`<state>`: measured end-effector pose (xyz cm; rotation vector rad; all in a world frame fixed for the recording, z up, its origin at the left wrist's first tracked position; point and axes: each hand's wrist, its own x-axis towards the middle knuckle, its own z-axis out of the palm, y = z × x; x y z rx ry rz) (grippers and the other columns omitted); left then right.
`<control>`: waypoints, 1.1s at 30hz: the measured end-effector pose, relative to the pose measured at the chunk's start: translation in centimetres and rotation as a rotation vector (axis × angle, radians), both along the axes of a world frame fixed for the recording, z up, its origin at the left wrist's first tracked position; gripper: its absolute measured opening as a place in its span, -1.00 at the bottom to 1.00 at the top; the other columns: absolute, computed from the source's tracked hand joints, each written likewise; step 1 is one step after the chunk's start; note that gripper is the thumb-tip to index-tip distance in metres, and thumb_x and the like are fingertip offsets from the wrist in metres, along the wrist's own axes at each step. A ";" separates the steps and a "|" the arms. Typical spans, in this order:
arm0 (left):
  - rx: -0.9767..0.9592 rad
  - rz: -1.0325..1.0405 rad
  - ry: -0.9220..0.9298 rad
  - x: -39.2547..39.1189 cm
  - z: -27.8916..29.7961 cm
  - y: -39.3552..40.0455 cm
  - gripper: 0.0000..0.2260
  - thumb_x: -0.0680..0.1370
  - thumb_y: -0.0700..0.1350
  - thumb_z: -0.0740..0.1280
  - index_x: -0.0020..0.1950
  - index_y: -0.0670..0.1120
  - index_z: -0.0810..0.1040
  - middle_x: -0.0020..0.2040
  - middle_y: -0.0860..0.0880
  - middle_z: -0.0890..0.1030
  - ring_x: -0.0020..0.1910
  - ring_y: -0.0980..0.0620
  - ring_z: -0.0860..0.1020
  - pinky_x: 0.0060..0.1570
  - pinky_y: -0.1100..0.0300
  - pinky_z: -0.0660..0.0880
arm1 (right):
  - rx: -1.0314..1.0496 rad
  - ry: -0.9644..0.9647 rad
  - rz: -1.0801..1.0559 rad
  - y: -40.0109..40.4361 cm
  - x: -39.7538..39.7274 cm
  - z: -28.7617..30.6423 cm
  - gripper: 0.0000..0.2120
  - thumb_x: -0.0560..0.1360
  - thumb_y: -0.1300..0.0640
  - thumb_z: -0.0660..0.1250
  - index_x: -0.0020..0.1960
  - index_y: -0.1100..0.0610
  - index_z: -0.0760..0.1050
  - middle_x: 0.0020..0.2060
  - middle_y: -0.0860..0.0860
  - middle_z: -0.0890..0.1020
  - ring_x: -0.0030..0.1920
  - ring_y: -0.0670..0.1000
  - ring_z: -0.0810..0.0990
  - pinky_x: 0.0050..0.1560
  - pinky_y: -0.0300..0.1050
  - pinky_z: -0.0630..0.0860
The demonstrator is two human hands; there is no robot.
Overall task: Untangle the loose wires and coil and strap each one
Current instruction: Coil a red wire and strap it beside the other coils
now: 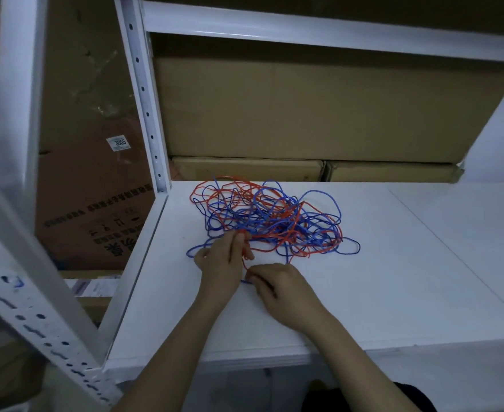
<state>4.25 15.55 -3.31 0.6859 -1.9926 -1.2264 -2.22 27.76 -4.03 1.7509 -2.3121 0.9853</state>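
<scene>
A tangle of red wire (238,185) and blue wire (322,193) lies in a loose heap on the white shelf board (393,263). My left hand (221,263) rests at the heap's near-left edge, its fingers pinched on a strand of red wire. My right hand (280,285) sits just below and to the right, fingers closed on the same red strand, with a short blue end showing beside its fingertips. A blue loop trails out to the left of my left hand.
Cardboard boxes (304,108) fill the back of the shelf behind the heap. White perforated uprights (146,99) stand at the left, with another large carton (90,144) beyond them. An upper shelf beam (334,31) runs overhead.
</scene>
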 end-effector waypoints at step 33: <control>0.498 -0.347 0.327 -3.0 9.8 -1.7 -0.63 0.69 -0.01 -0.01 -0.27 -0.06 0.33 -0.47 0.09 0.28 -0.43 0.10 0.22 -0.24 0.17 0.18 | -0.783 -0.793 -0.239 -2.7 -9.4 12.4 -0.79 0.63 0.22 0.16 -0.04 0.18 0.57 -0.49 -0.01 0.60 -0.45 -0.08 0.55 -0.32 -0.25 0.53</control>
